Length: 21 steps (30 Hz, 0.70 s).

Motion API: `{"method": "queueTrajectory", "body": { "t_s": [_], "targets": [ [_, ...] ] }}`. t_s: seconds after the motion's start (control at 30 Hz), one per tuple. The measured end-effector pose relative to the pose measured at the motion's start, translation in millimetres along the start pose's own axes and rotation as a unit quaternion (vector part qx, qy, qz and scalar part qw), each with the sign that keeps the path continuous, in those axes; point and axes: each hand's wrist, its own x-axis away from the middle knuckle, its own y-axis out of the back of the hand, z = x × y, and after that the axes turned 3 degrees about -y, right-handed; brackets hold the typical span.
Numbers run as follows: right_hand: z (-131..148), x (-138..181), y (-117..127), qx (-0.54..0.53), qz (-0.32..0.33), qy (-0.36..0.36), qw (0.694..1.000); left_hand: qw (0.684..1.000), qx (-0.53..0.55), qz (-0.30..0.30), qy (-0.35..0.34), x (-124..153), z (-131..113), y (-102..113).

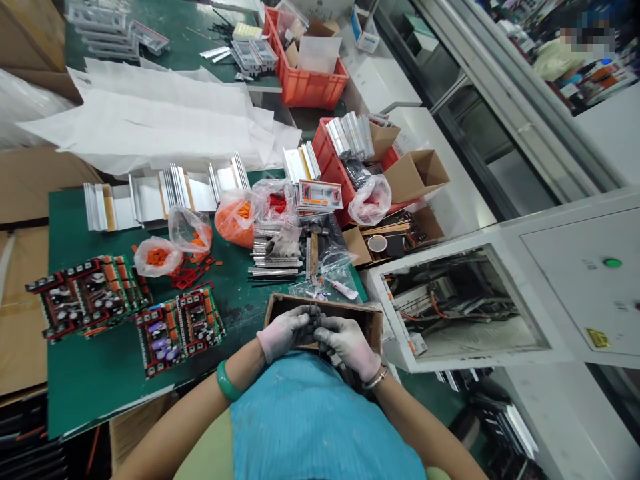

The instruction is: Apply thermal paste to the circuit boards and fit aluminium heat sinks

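Note:
Both my hands wear pale work gloves and meet over a small open cardboard box (280,303) at the near edge of the green mat. My left hand (283,331) is curled, its fingers pinched on a small dark part (313,312) that I cannot make out. Closed beside it, my right hand (347,343) has its fingertips against the same dark part. A green bangle (226,382) sits on my left wrist. Rows of circuit boards (177,328) lie to the left of the box.
More circuit boards (83,293) lie far left. Bags of orange parts (235,217), silver metal strips (273,257) and aluminium profiles (150,193) fill the mat's middle. Red crates (305,83) and cardboard boxes (417,173) stand behind. A white machine cabinet (500,300) is at right.

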Motion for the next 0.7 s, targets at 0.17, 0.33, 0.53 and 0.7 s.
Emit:
{"method": "queueTrajectory", "body": {
  "t_s": [0.17,0.33,0.53,0.7],
  "targets": [
    [-8,-1,-4,-0.027,-0.023,-0.039,0.999,1.000,0.005,-0.010,0.024,0,0,3],
    [-17,5,2,0.198,-0.094,0.273,0.937,0.999,-0.009,-0.029,0.044,-2,6,13],
    [-27,-1,13,0.420,-0.086,0.542,0.723,0.997,-0.020,0.000,0.068,1,10,11],
    [-18,6,1,0.196,-0.166,0.346,0.902,0.999,-0.028,-0.015,0.042,1,10,14]
  ]
}}
